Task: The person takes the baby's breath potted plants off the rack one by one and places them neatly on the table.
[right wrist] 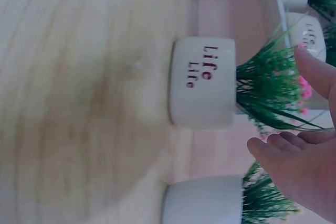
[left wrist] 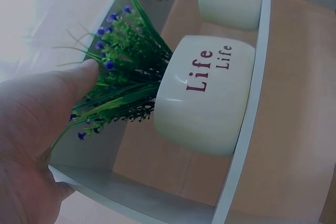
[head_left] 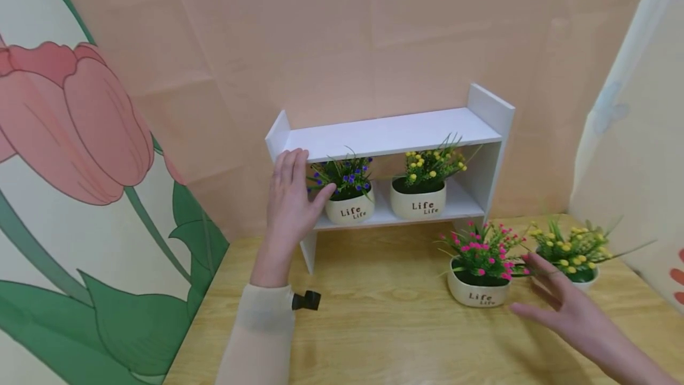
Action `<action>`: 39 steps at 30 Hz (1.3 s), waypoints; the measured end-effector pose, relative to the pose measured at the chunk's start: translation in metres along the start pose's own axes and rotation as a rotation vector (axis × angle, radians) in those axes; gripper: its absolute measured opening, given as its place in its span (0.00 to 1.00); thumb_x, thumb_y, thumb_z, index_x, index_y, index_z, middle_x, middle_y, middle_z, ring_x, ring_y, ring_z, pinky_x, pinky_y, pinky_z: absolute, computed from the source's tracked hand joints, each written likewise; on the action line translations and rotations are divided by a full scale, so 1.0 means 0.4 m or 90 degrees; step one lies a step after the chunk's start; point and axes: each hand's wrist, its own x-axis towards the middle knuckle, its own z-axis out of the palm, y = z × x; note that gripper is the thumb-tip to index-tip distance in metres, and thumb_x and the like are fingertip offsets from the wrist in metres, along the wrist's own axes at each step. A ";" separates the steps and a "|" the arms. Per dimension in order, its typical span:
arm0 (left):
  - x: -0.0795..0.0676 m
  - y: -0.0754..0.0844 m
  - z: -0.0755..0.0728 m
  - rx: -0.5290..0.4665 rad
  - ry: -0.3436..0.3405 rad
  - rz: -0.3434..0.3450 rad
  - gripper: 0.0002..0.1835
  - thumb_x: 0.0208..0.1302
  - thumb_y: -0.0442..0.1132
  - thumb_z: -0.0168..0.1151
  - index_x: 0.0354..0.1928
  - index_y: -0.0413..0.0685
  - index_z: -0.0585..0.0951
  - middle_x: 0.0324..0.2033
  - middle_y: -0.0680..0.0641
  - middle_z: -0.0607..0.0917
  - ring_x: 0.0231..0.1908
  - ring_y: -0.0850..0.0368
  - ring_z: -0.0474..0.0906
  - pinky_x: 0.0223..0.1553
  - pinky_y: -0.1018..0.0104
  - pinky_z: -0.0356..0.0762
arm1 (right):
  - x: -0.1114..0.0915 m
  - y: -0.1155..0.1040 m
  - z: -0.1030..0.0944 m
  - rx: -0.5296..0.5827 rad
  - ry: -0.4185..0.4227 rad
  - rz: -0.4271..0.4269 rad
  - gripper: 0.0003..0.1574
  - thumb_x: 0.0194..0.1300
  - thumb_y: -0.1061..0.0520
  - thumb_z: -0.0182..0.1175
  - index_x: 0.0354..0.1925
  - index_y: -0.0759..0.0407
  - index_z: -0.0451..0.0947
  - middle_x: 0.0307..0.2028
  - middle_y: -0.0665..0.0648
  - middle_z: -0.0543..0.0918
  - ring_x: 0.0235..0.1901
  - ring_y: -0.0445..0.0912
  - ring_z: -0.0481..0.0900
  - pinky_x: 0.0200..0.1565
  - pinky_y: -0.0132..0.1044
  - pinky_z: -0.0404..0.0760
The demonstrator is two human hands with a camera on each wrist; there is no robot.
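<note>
My left hand (head_left: 291, 198) is at the left end of the white shelf unit (head_left: 374, 138), its fingers reaching up over the front edge of the upper board. Its thumb stands apart, beside the purple-blue flowers of a potted plant (left wrist: 202, 111) on the lower board. To the right, my right hand (head_left: 569, 308) is held with thumb and fingers spread beside a pink-flowered potted plant (head_left: 479, 287) on the table. In the right wrist view, the pink blooms and leaf tips reach between that thumb and the fingers, and the cream pot (right wrist: 205, 108) stands upright.
A yellow-flowered potted plant (head_left: 419, 201) shares the lower board with the purple-blue one. Another yellow-flowered plant (head_left: 574, 254) stands on the wooden table (head_left: 363, 314), behind my right hand. A pinkish backdrop (head_left: 342, 46) hangs behind the shelf, and a tulip-printed panel (head_left: 96, 195) rises at left.
</note>
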 end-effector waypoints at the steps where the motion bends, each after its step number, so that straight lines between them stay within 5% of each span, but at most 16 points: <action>1: 0.000 0.000 0.000 -0.002 0.000 0.000 0.47 0.78 0.58 0.69 0.85 0.44 0.57 0.82 0.42 0.58 0.86 0.41 0.44 0.87 0.50 0.41 | 0.001 -0.002 -0.002 0.004 0.008 -0.016 0.69 0.72 0.63 0.75 0.90 0.59 0.38 0.85 0.67 0.54 0.67 0.23 0.67 0.54 0.14 0.73; 4: 0.000 -0.001 0.000 -0.004 0.001 0.000 0.47 0.78 0.58 0.69 0.85 0.43 0.57 0.82 0.42 0.58 0.86 0.41 0.44 0.87 0.50 0.41 | 0.006 -0.014 -0.006 0.006 0.026 -0.055 0.69 0.69 0.67 0.75 0.90 0.60 0.40 0.85 0.50 0.56 0.63 0.15 0.63 0.56 0.12 0.70; 7: 0.000 -0.001 0.001 -0.003 0.001 0.000 0.47 0.78 0.58 0.69 0.85 0.43 0.57 0.82 0.42 0.58 0.86 0.41 0.44 0.87 0.50 0.41 | 0.011 -0.029 -0.011 0.013 0.034 -0.087 0.71 0.67 0.70 0.75 0.90 0.59 0.41 0.84 0.44 0.57 0.63 0.15 0.63 0.57 0.11 0.69; 13: 0.001 0.000 0.001 0.004 0.000 -0.001 0.48 0.78 0.58 0.69 0.85 0.44 0.57 0.82 0.42 0.58 0.86 0.42 0.44 0.87 0.51 0.41 | 0.023 -0.073 -0.027 -0.038 0.050 -0.099 0.72 0.67 0.66 0.78 0.91 0.51 0.42 0.86 0.60 0.56 0.69 0.20 0.61 0.58 0.11 0.67; 19: 0.000 0.001 0.003 0.001 -0.009 -0.004 0.48 0.78 0.59 0.68 0.85 0.44 0.56 0.82 0.43 0.58 0.86 0.42 0.43 0.87 0.50 0.39 | 0.044 -0.130 -0.049 -0.106 0.066 -0.105 0.72 0.66 0.58 0.81 0.91 0.45 0.46 0.84 0.67 0.60 0.75 0.51 0.70 0.57 0.09 0.63; 24: -0.001 0.002 0.001 -0.001 -0.006 -0.007 0.48 0.78 0.58 0.69 0.85 0.44 0.56 0.83 0.43 0.58 0.86 0.43 0.43 0.87 0.50 0.39 | 0.071 -0.186 -0.059 -0.121 0.078 -0.144 0.72 0.66 0.58 0.81 0.91 0.44 0.47 0.86 0.62 0.59 0.72 0.75 0.69 0.63 0.09 0.54; 26: -0.001 0.002 0.002 -0.002 -0.004 -0.006 0.48 0.78 0.59 0.69 0.85 0.44 0.57 0.83 0.43 0.58 0.86 0.43 0.43 0.87 0.50 0.39 | 0.080 -0.209 -0.066 -0.140 0.086 -0.147 0.71 0.67 0.55 0.81 0.91 0.40 0.47 0.86 0.59 0.58 0.73 0.78 0.67 0.71 0.17 0.54; 28: -0.001 0.001 0.003 -0.004 -0.002 -0.005 0.48 0.78 0.58 0.69 0.85 0.44 0.57 0.83 0.42 0.58 0.86 0.42 0.43 0.87 0.50 0.40 | 0.090 -0.234 -0.072 -0.155 0.092 -0.147 0.71 0.67 0.54 0.81 0.91 0.39 0.47 0.86 0.62 0.58 0.72 0.82 0.66 0.81 0.40 0.57; 31: -0.003 -0.001 0.004 -0.005 0.003 -0.003 0.47 0.78 0.58 0.70 0.84 0.44 0.57 0.82 0.42 0.59 0.86 0.42 0.44 0.87 0.49 0.41 | 0.107 -0.267 -0.078 -0.168 0.100 -0.156 0.70 0.66 0.54 0.81 0.91 0.40 0.49 0.84 0.69 0.61 0.74 0.82 0.63 0.76 0.77 0.56; 36: -0.004 -0.003 0.003 -0.004 0.007 -0.001 0.47 0.78 0.58 0.70 0.84 0.44 0.58 0.82 0.42 0.59 0.86 0.42 0.44 0.86 0.49 0.41 | 0.134 -0.313 -0.086 -0.187 0.110 -0.202 0.73 0.62 0.56 0.84 0.90 0.39 0.50 0.84 0.67 0.62 0.74 0.79 0.65 0.71 0.81 0.61; 39: -0.003 -0.003 0.003 -0.002 0.004 0.000 0.47 0.78 0.59 0.69 0.84 0.44 0.57 0.82 0.43 0.59 0.86 0.42 0.44 0.87 0.49 0.42 | 0.151 -0.333 -0.091 -0.204 0.120 -0.261 0.76 0.56 0.59 0.87 0.90 0.41 0.52 0.84 0.65 0.62 0.77 0.75 0.63 0.78 0.69 0.62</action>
